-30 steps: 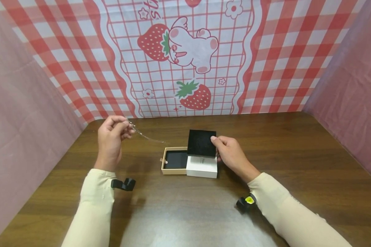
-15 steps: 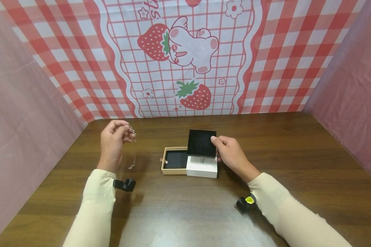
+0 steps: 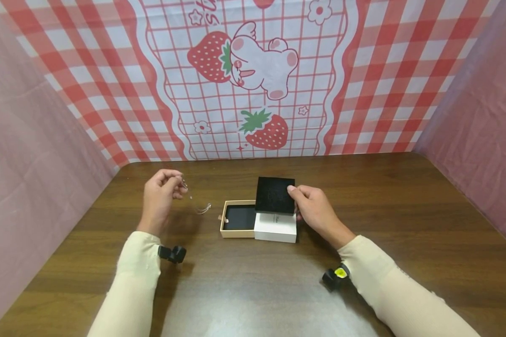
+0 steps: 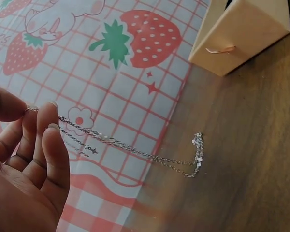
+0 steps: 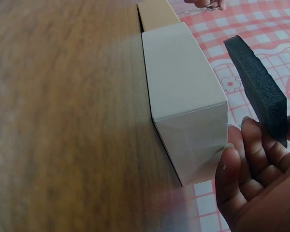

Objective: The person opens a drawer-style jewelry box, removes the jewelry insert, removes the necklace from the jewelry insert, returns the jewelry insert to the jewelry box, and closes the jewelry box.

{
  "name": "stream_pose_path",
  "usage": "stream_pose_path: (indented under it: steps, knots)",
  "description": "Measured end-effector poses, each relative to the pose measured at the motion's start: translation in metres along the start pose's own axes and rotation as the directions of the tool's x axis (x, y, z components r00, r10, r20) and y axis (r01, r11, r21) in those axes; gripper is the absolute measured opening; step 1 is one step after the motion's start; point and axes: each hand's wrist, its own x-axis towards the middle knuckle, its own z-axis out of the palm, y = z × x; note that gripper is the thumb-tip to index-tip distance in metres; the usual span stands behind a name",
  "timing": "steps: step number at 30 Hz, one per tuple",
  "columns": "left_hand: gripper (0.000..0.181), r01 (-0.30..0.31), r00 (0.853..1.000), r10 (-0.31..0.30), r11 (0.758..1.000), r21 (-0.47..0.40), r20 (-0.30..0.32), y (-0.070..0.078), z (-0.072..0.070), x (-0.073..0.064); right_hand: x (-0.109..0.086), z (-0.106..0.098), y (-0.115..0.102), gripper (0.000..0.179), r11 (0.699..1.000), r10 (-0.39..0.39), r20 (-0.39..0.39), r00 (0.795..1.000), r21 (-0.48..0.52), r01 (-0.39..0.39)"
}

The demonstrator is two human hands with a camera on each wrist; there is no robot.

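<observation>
My left hand (image 3: 159, 201) pinches one end of a fine silver chain (image 4: 130, 147) between thumb and fingertips, above the table's left side. The rest of the chain hangs away from the fingers, with a cluster of small shiny pieces at its far bend in the left wrist view. My right hand (image 3: 316, 208) pinches a square black foam pad (image 3: 275, 195) by its right edge, tilted above the white box sleeve (image 3: 275, 229). In the right wrist view the fingertips are close to the sleeve's end. A tan drawer (image 3: 237, 235) with a dark bottom sticks out of the sleeve's left side.
The box stands near the middle of a brown wooden table (image 3: 244, 290). A red-and-white checked cloth (image 3: 383, 84) with strawberries hangs behind it. Pink cloth walls (image 3: 480, 121) rise at both sides. A small ribbon tab (image 4: 221, 50) pokes from the drawer's front.
My left hand has moved slightly right and down. The chain swung from stretching rightward to hanging down, and now trails out to the right again. My right hand and the foam pad stayed still.
</observation>
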Motion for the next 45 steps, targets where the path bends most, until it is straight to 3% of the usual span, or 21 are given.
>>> stream_pose_path:
  steps: [12,19,28,45]
  knots:
    - [0.012,0.068,0.998,-0.069,0.983,0.173,0.000,-0.015,0.003,0.001,0.001,-0.001,0.001,0.048,1.000,0.004,0.004,1.000,0.001,-0.004]
    - [0.017,0.067,0.996,-0.076,0.979,0.191,0.043,-0.017,0.005,0.000,0.000,-0.001,0.001,0.049,1.000,0.002,0.002,1.000,0.006,-0.002]
    - [0.018,0.100,0.983,-0.135,0.962,0.256,0.121,-0.020,0.004,0.000,0.000,0.000,-0.001,0.048,1.000,-0.002,0.002,1.000,0.013,0.002]
    - [0.025,0.131,0.964,-0.202,0.928,0.348,0.175,-0.025,0.006,-0.003,0.000,0.000,0.002,0.050,1.000,-0.003,0.008,1.000,-0.005,0.003]
